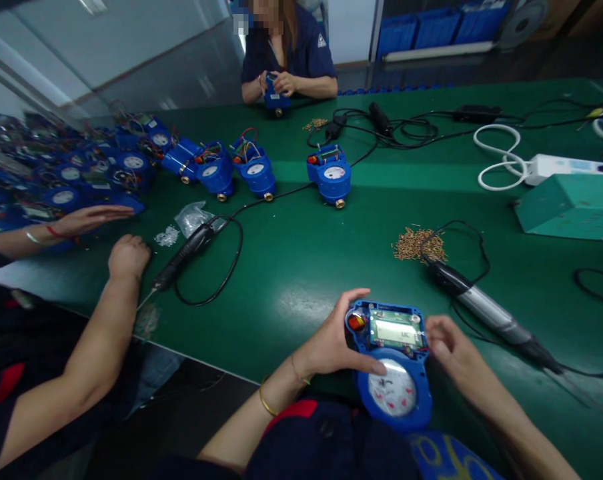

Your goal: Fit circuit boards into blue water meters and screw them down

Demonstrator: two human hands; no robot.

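A blue water meter (pixel 420 387) with its upper housing uncovered sits at the table's front edge, close to my body. Its round dial (pixel 394 393) faces up, and above that a green circuit board with a lit display (pixel 396 332) shows. My left hand (pixel 331 343) grips the meter's left side, thumb across the dial's top edge. At the housing's right edge is my right hand (pixel 449 350), its fingers curled and pinched by the board; whatever they hold is too small to make out.
An electric screwdriver (pixel 491 313) lies right, beside a pile of brass screws (pixel 419 245). Several blue meters (pixel 331 177) stand further back. A co-worker's arms (pixel 101 333) rest at left near another screwdriver (pixel 186 253). Opposite, a person holds a meter (pixel 276 99). A green box (pixel 571 207) sits right.
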